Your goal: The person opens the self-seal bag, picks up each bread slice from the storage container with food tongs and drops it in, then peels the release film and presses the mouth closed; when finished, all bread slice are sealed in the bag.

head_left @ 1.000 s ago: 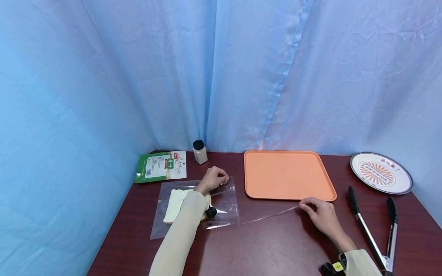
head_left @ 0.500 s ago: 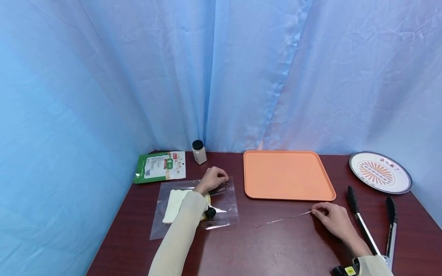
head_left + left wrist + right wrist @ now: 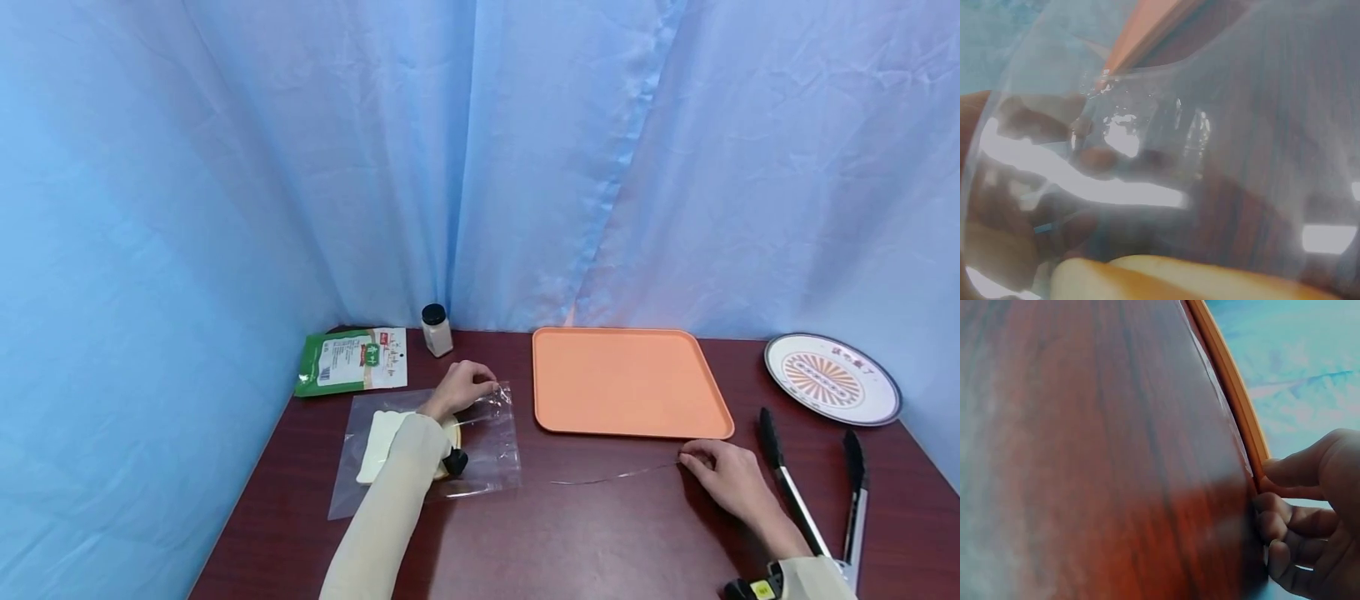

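White bread slices (image 3: 384, 433) lie in a clear plastic bag (image 3: 491, 450) at the left of the table. My left hand (image 3: 457, 390) pinches the bag's far right corner, with the forearm crossing over the bread. The left wrist view shows the bread's crust (image 3: 1166, 278) under shiny film and my fingers blurred behind it. Farther right, my right hand (image 3: 726, 477) pinches the end of a thin clear plastic strip (image 3: 611, 478), which trails left toward the bag. In the right wrist view the strip (image 3: 1219, 387) runs from my thumb and forefinger alongside the tray's edge.
An orange tray (image 3: 630, 383) lies behind my right hand. Metal tongs with black tips (image 3: 806, 508) lie to its right, and a patterned plate (image 3: 885, 400) stands beyond. A green-and-white packet (image 3: 352, 361) and a black-capped jar (image 3: 437, 332) are at the back left.
My right hand has moved right and slightly toward me, drawing the strip's far end away from the bag, and then nearly stopped. My left hand stays at the bag's corner.
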`<state>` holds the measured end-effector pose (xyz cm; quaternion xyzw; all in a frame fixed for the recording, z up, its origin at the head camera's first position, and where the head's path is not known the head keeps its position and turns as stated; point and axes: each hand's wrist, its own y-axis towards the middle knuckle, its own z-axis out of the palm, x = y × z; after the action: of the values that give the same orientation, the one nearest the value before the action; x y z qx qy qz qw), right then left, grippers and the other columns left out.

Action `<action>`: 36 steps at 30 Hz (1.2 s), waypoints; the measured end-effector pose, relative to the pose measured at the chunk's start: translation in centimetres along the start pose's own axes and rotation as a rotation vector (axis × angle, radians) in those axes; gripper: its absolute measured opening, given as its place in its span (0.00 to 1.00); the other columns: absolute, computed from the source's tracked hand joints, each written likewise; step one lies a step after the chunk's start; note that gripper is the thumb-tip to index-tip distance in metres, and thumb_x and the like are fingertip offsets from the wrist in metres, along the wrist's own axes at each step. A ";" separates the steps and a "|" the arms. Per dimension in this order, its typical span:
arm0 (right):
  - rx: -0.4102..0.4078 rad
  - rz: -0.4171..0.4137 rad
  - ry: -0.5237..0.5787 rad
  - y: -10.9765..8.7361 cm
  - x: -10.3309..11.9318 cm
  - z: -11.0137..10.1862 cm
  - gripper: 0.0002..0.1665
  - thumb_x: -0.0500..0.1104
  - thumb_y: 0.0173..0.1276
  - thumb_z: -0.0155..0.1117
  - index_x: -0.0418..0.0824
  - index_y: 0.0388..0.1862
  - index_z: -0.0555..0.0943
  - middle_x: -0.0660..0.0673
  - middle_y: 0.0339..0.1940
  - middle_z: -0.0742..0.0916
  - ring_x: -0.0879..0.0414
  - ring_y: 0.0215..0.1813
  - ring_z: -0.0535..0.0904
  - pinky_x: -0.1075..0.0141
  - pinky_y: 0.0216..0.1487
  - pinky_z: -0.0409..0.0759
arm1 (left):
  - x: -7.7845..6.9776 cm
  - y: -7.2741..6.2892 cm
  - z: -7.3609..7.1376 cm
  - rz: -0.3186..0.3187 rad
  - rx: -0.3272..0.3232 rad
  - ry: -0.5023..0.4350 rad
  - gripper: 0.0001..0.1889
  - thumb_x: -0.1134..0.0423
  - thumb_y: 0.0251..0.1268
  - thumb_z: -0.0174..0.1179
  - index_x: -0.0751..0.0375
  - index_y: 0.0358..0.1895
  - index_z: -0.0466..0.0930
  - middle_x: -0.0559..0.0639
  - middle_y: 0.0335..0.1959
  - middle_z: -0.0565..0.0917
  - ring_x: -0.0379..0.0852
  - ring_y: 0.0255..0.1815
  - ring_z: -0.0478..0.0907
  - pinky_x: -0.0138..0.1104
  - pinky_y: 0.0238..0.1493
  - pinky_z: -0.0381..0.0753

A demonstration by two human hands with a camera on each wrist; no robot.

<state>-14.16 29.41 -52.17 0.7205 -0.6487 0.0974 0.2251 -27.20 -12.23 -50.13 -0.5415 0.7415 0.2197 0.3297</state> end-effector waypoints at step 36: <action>0.141 -0.756 -0.290 -4.2 21.4 7.6 0.52 0.71 0.66 0.58 0.38 0.76 0.64 0.39 0.79 0.68 0.45 0.79 0.65 0.43 0.72 0.68 | 4.5 -10.6 -7.1 -0.051 0.094 0.188 0.36 0.40 0.76 0.47 0.59 0.78 0.59 0.59 0.81 0.58 0.61 0.83 0.49 0.62 0.79 0.47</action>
<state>-8.25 7.18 -50.43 0.9280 -0.3550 -0.0508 0.1013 -19.86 -23.42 -48.20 -0.5621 0.7647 0.1245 0.2895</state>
